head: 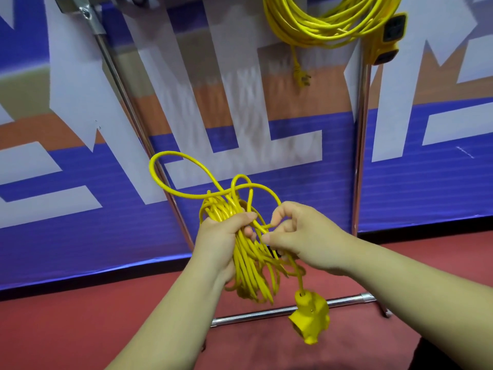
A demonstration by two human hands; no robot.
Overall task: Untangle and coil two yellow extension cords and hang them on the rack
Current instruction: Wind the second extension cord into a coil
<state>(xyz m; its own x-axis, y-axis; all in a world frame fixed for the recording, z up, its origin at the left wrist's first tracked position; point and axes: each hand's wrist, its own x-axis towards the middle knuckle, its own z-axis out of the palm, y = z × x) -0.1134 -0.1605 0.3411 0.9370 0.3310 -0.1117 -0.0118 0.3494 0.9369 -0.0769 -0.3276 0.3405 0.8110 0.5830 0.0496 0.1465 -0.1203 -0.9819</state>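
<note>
The place looked like an indoor event or exhibition hall rather than a home or workshop, though its exact kind could not be told. A large printed banner [80,188] in blue, white and orange blocks, finely ribbed across its surface, filled the background from 9 to 3 o'clock and reached down to the floor. The floor [80,329], from 4 to 8 o'clock, had a plain red, carpet-like covering. Just in front of the banner stood a chromed tube rack [360,156], its foot bar [266,313] at 6 o'clock on the red floor. A coiled yellow extension cord [320,25] hung on it at 1 o'clock.
</note>
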